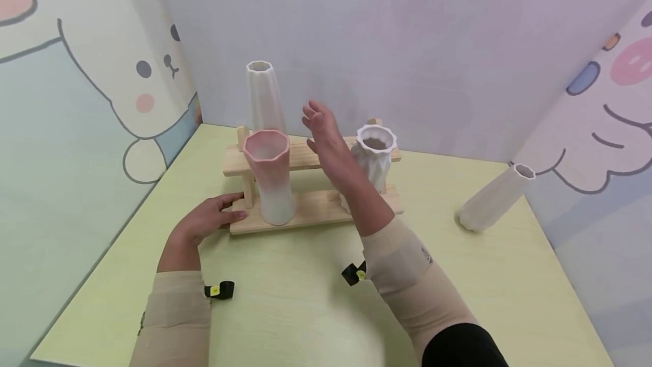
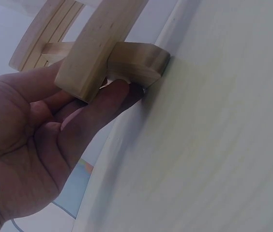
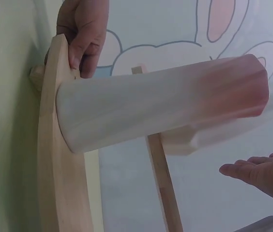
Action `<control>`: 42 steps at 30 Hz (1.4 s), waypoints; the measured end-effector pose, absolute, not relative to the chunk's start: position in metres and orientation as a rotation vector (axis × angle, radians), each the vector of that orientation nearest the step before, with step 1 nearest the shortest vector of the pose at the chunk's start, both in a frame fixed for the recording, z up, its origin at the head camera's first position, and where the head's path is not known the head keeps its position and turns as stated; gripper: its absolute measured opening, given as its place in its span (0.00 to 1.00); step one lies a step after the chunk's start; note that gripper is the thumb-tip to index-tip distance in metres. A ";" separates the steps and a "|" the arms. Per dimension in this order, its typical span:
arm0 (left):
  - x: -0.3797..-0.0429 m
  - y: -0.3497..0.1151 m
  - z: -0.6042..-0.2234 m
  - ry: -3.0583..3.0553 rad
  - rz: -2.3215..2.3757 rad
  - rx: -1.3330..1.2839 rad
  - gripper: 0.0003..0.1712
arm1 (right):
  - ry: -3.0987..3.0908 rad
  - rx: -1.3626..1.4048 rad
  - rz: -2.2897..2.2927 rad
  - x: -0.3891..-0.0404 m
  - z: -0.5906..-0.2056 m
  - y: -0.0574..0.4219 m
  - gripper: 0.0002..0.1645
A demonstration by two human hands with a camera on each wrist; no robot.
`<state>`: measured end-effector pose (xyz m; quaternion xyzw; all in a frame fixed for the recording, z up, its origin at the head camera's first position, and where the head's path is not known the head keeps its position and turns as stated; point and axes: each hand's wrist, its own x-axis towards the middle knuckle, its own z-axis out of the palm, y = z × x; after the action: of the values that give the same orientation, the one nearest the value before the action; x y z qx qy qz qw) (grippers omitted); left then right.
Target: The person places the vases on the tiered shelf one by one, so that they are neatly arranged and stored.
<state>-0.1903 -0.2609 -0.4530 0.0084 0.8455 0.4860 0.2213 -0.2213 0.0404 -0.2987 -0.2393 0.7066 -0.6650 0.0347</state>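
A two-tier wooden shelf (image 1: 316, 213) stands toward the back of the table. My left hand (image 1: 211, 217) grips the left end of its lower board; in the left wrist view the fingers (image 2: 95, 108) reach under the board beside its foot. A pink-and-white vase (image 1: 277, 186) stands upright on the lower board, near that hand. Behind it, a tall white vase (image 1: 265, 98) is upright on the upper tier. My right hand (image 1: 328, 143) is raised over the shelf's middle, fingers extended and holding nothing. A white ridged vase (image 1: 374, 157) stands at the shelf's right, partly hidden by my right forearm.
Another white vase (image 1: 494, 200) leans at a tilt on the right part of the table (image 1: 285, 310). Cartoon-printed walls (image 1: 397, 44) enclose the table at the back and both sides. Black straps (image 1: 220, 290) stick out from the sleeves.
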 end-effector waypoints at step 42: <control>-0.190 -0.260 -0.453 2.359 1.332 0.036 0.48 | 1.992 -0.997 -1.917 -0.173 -0.357 0.125 0.52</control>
<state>-0.1903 -0.2598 -0.4527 0.0129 0.8503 0.4804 0.2145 -0.1728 0.1249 -0.3566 -0.3376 0.6743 -0.6489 0.1010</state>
